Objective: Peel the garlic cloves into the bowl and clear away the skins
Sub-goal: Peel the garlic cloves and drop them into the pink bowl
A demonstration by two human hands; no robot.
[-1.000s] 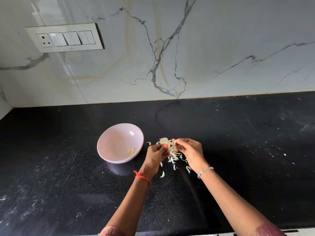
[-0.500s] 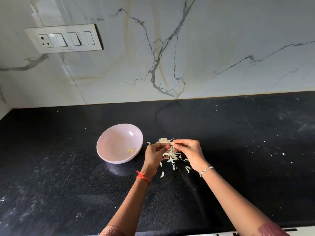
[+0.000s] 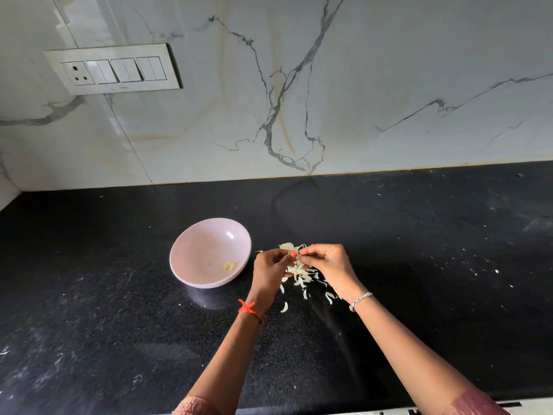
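Black speckled stone counter (image 3: 419,265) runs under a white marble-look wall (image 3: 389,70) with grey veins. Round pale-pink bowl (image 3: 206,247) sits on the counter left of the hands, one small yellowish peeled garlic clove (image 3: 229,265) lying low inside it. Heap of thin whitish garlic skins (image 3: 300,275) is on the counter just right of the bowl, a few loose flakes scattered toward the near edge.

Left hand (image 3: 270,269) and right hand (image 3: 326,263) meet over the heap, fingers curled, fingertips almost touching each other. Both pinch a pale garlic piece (image 3: 288,246) at the top of the heap; can't tell if it's a clove or only skin.

Red thread band (image 3: 250,308) on the left wrist, silver beaded bracelet (image 3: 360,301) on the right. Pink sleeve cuffs show at the bottom edge. White switch panel (image 3: 113,68) with a socket is on the wall, upper left. White specks dot the counter on the right.
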